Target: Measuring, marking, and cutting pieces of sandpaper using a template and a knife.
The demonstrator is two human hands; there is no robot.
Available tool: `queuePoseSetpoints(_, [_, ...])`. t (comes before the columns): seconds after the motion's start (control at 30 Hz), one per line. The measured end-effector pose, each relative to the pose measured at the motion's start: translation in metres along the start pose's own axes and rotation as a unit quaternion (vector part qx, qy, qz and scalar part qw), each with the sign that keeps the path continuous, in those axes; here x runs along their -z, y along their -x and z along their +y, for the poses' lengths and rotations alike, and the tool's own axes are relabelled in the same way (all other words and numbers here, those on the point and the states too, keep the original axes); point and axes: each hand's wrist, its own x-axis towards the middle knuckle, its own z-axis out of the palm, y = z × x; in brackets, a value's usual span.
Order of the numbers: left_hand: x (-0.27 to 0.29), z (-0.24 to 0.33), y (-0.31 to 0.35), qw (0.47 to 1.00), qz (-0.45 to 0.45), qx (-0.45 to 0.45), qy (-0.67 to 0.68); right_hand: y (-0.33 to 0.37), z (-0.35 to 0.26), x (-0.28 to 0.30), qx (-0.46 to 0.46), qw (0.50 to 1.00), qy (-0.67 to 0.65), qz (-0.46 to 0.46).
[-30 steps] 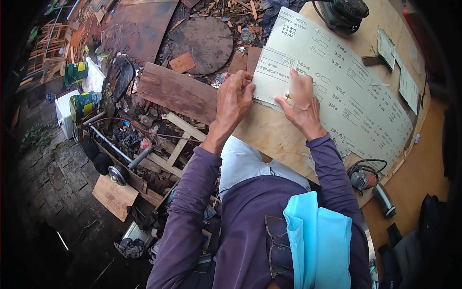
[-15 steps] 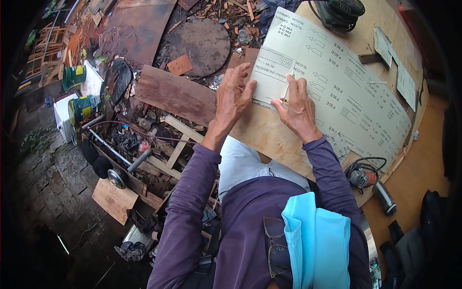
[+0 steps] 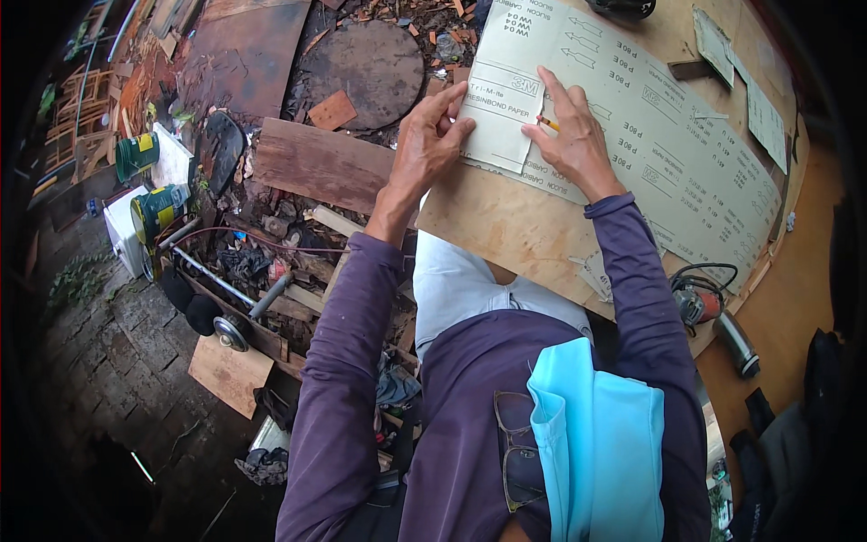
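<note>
A small rectangle of pale-backed sandpaper [image 3: 495,131] lies on a large printed sandpaper sheet [image 3: 668,135] near the wooden board's left corner. My left hand [image 3: 426,140] is closed at the rectangle's left edge, thumb over the top and fingers along the side. My right hand [image 3: 576,135] rests at its right edge, with the forefinger stretched up that edge and the thumb near the lower right part. A yellow pencil [image 3: 549,124] with a red and dark end shows between right thumb and forefinger; the rest of it is hidden by the hand.
On the wooden board [image 3: 488,221], a red-and-grey power tool [image 3: 695,303] with a black cord sits at the near right. A dark tool [image 3: 623,7] stands at the far edge. Smaller paper pieces [image 3: 715,59] lie far right. Wood scraps and green buckets [image 3: 137,155] fill the ground leftward.
My left fingers have closed in onto the rectangle's left edge. My right hand has shifted, its forefinger now stretched along the right edge. The whole view has shifted slightly.
</note>
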Motion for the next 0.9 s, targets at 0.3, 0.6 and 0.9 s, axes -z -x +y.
queuePoseSetpoints(0.3, [0.011,0.003,0.001,0.998,-0.046,0.015,0.038,0.005,0.001,-0.004,-0.016,1.000,0.003,-0.003])
queuePoseSetpoints(0.6, [0.000,0.002,0.022,0.999,0.017,-0.052,-0.001,0.010,-0.007,0.001,-0.015,1.000,-0.007,-0.025])
queuePoseSetpoints(0.9, [0.000,-0.001,0.021,0.998,0.032,-0.053,-0.005,0.007,-0.008,0.001,0.001,1.000,-0.007,-0.023])
